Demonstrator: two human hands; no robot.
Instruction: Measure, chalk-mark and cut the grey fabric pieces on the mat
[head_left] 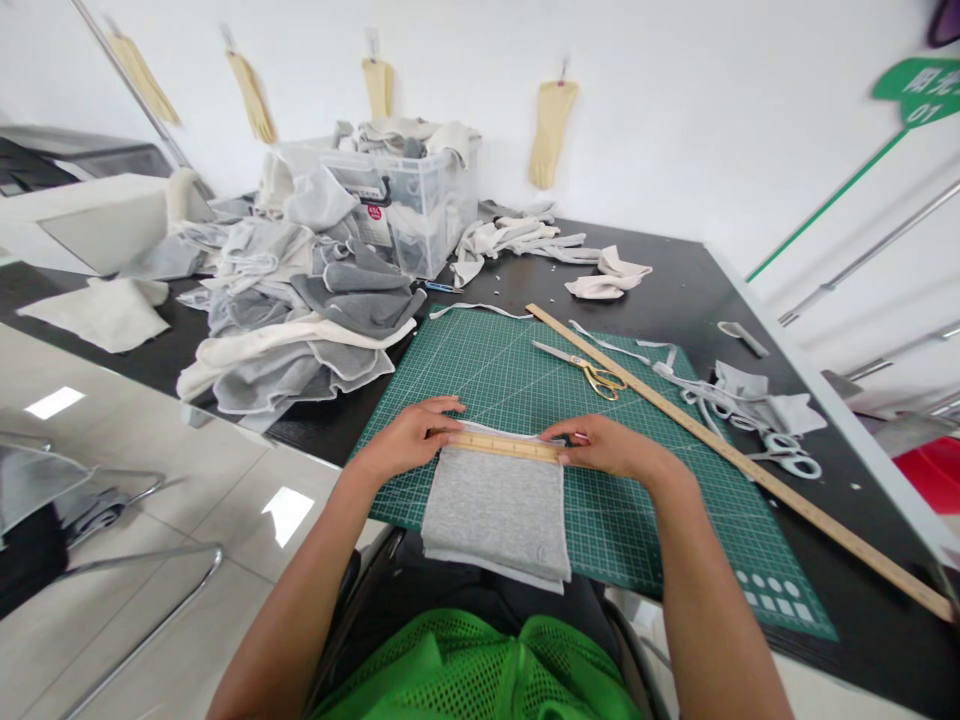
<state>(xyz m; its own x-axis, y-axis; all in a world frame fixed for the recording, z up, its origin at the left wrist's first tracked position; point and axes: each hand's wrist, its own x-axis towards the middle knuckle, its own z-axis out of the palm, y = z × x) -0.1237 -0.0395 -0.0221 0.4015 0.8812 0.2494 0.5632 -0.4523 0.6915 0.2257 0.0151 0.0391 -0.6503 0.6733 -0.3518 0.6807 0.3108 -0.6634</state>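
Note:
A folded grey cloth (pixel 496 512) lies on the green cutting mat (pixel 637 510), hanging a little over the near table edge. Across its far edge lies a short wooden ruler (pixel 504 446). My left hand (pixel 411 437) presses the ruler's left end, fingers stretched flat over it. My right hand (pixel 606 446) rests at the ruler's right end, fingers together; something small and pink may sit between them, too small to name.
Gold-handled scissors (pixel 589 369) and a long wooden ruler (pixel 735 460) lie on the mat's far right. A heap of grey and cream cloth (pixel 300 310) and a clear bin (pixel 409 205) stand at the back left. Cloth scraps and white-handled scissors (pixel 787 455) sit at right.

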